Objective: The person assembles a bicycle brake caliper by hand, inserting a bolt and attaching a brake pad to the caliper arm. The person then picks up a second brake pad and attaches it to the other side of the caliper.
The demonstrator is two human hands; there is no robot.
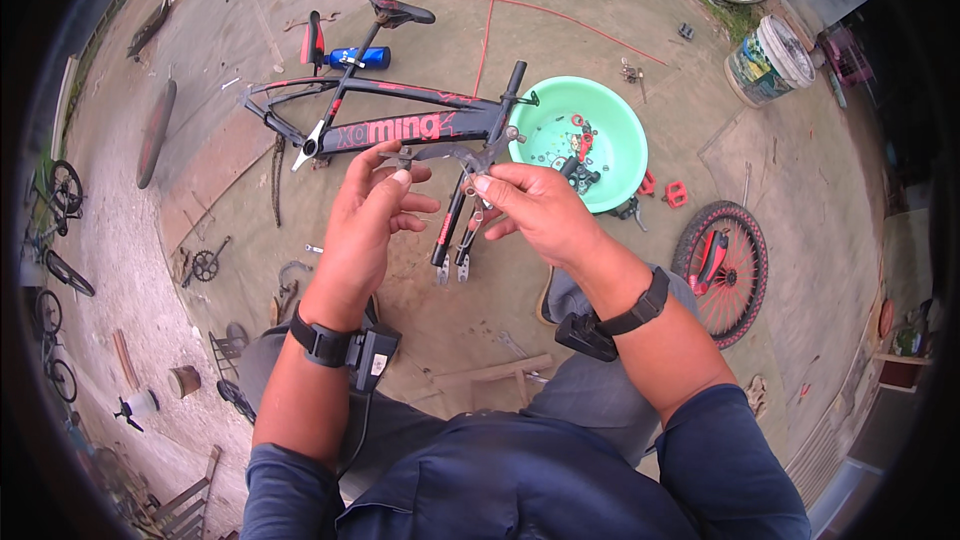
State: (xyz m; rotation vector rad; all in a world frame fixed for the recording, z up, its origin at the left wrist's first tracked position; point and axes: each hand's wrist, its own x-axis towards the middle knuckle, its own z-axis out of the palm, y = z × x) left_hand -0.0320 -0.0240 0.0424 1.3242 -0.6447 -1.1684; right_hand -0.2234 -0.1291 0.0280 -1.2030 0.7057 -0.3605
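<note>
I see a dark metal bike part [450, 153] held up in both hands, right at the centre of my clock. The person's left hand [375, 205] pinches its nine o'clock end between thumb and forefinger, the other fingers loosely spread; the right hand [545, 205] pinches its three o'clock end, thumb on top. Toward eleven lies the black bike frame [395, 127], with a blue bottle [374, 58] beyond it. A green tub [625, 130] of small parts sits between two and three, a wheel [759, 270] near four.
</note>
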